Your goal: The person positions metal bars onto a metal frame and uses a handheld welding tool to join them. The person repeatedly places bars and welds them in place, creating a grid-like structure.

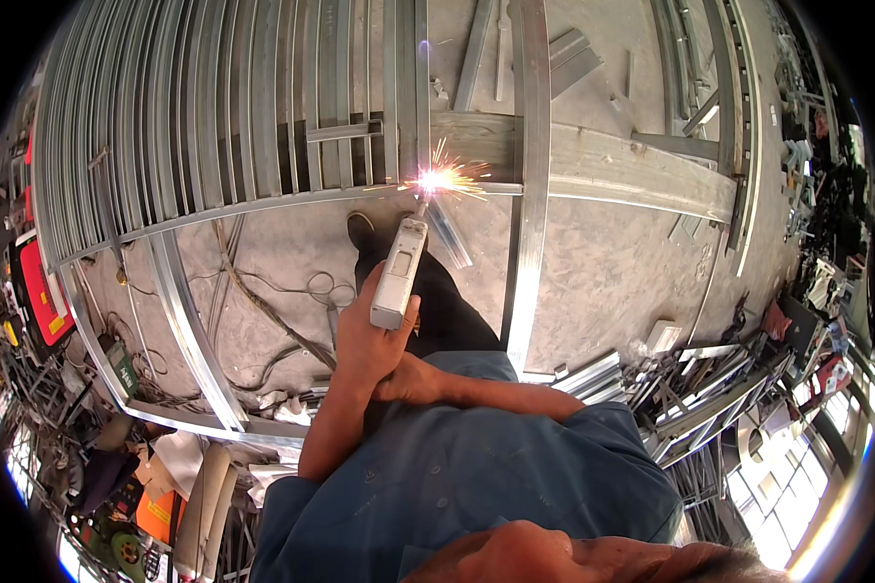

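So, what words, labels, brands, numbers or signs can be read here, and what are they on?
Dark green, box-shaped item at left: pale lettering, which I won't copy out.
Red, flat-faced case at far left: yellow markings, any print too small to read.
Orange, yellow-marked panel at lower left: too small to read.
Pale, boxy handheld tool in the left hand: no readable text.

I see orange-gold sparks (439, 179) upper centre, a pale grey tool (400, 274) below, slate-blue shirt (496, 476) lower centre, silvery bars (204, 107) striping upper left.
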{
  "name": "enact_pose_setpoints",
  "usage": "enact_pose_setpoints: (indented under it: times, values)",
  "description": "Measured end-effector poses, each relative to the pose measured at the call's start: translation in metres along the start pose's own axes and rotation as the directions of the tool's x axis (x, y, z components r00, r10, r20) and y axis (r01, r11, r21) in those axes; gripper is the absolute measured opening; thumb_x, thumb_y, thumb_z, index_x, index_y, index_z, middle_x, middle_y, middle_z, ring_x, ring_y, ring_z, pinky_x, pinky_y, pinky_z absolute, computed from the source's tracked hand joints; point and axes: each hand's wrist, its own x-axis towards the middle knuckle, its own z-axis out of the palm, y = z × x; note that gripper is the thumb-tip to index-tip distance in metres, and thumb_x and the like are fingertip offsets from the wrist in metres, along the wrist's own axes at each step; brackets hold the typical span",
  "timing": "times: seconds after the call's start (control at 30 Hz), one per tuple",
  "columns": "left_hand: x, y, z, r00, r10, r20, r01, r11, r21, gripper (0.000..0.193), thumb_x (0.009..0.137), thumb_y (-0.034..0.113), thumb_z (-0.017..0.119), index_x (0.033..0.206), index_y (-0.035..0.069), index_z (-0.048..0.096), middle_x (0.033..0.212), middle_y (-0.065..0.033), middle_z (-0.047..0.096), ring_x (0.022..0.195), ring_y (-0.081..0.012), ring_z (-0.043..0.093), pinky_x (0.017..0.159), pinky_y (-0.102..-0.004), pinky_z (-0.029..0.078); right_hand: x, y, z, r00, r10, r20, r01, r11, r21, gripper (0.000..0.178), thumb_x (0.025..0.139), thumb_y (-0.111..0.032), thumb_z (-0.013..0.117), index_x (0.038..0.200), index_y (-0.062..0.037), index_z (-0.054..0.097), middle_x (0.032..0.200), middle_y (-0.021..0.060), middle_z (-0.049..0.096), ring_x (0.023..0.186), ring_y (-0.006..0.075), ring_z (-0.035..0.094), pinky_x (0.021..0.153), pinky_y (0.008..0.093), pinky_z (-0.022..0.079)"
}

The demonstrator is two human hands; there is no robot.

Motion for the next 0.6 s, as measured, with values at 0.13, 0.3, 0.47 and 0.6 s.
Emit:
enact_pose_setpoints:
  times: [0.13,0.3,0.47,0.6]
  values:
    - [0.0,-0.003,0.002,1.0,0.012,-0.003,-0.012,0.999,0.03,0.052,0.092,0.029,0.072,0.135,0.004,0.055,0.102,-0.0192,0.071,0.087,-0.0411,0.07,0.07,-0.0432,0.056,-0.001,-0.004,0.0,1.0,-0.026,-0.01,0.026,1.0,0.012,0.041,0.085,-0.016,0.073,0.119,0.0026,0.061,0.112,0.0107,0.069,0.108,0.0186,0.062,0.095,0.033,0.048]
    - [0.0,-0.002,0.003,1.0,0.028,-0.01,-0.028,0.999,0.026,0.052,0.093,0.028,0.071,0.135,0.003,0.054,0.102,-0.0193,0.07,0.086,-0.0404,0.07,0.07,-0.0428,0.056,-0.002,-0.008,-0.002,1.0,0.03,-0.001,-0.03,0.999,-0.022,0.04,0.084,-0.014,0.072,0.119,0.003,0.061,0.111,0.0108,0.07,0.108,0.0186,0.063,0.094,0.0329,0.049]
    - [0.002,0.001,0.002,1.0,0.023,-0.013,-0.023,1.0,-0.007,0.05,0.093,0.025,0.071,0.135,0.003,0.055,0.098,-0.0171,0.071,0.083,-0.0379,0.071,0.07,-0.0406,0.056,-0.003,-0.013,-0.001,1.0,0.008,-0.006,-0.008,1.0,-0.017,0.039,0.084,-0.013,0.071,0.118,0.0031,0.061,0.109,0.0105,0.07,0.107,0.0183,0.063,0.094,0.0328,0.049]
    - [0.001,0.002,0.002,1.0,0.005,-0.004,-0.005,1.0,-0.023,0.049,0.094,0.025,0.071,0.134,0.003,0.055,0.097,-0.0157,0.071,0.084,-0.036,0.072,0.07,-0.0397,0.056,-0.002,-0.006,-0.002,1.0,-0.01,-0.005,0.01,1.0,-0.002,0.037,0.085,-0.014,0.072,0.116,0.003,0.062,0.109,0.0102,0.07,0.106,0.0176,0.063,0.093,0.033,0.049]
